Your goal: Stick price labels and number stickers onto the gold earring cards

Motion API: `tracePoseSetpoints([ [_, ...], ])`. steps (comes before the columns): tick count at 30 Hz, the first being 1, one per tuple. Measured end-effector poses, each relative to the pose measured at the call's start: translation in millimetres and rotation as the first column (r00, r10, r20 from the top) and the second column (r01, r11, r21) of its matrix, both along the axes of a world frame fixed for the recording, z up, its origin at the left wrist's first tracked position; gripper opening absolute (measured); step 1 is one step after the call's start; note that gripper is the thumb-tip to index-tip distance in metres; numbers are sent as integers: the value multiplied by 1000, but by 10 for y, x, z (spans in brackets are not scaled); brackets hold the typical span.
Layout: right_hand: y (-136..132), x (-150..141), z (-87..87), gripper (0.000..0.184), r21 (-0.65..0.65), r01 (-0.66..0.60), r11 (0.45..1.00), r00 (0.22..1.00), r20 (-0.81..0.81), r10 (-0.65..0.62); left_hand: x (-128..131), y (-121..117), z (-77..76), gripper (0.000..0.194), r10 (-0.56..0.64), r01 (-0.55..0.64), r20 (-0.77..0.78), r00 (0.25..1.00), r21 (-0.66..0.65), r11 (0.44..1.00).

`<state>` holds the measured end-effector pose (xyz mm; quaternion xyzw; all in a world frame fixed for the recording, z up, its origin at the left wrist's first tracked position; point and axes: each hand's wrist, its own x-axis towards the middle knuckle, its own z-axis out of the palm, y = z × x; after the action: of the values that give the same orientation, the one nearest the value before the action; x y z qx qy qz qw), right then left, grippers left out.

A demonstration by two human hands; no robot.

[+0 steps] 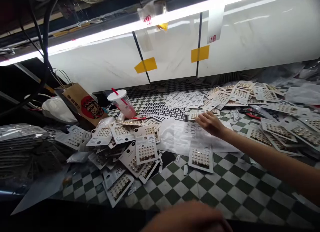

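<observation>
Reaching: right hand (210, 123) open over plastic sheet (175, 135); left hand (187, 218) blurred, state unclear, below checkered counter (220, 188)

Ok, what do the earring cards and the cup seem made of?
The earring card seems stiff white card, lying flat with crisp edges. Its studs shine like gold-toned metal, possibly plated. The cup looks like clear plastic, pink showing through its wall.

The right arm (272, 162) stretches in from the lower right, with the right hand (211, 123) held palm down, fingers extended. The left hand (187, 218) sits blurred at the bottom edge, partly cut off.
</observation>
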<state>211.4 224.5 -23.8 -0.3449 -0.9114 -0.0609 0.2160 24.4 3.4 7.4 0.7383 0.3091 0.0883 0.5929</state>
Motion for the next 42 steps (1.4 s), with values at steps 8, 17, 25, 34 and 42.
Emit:
tracePoseSetpoints([
  [8,-894,251,-69,27,112,-139,984,985,-90,150,83,1258,63,40,645,-653,319,694,-99,751],
  [17,-743,35,104,46,-306,-68,949,817,-563,-123,130,1533,-262,42,736,-791,385,557,-25,612],
  [25,-322,587,48,19,-673,78,735,665,-515,-541,119,1836,-234,33,506,-474,40,861,422,773],
  [34,-291,705,-129,40,-386,392,835,773,-354,-527,41,1991,-313,63,306,-18,-398,865,585,811],
  [42,-563,130,-440,36,-336,15,942,975,-206,-89,19,1911,-422,50,365,32,-405,838,705,709],
])
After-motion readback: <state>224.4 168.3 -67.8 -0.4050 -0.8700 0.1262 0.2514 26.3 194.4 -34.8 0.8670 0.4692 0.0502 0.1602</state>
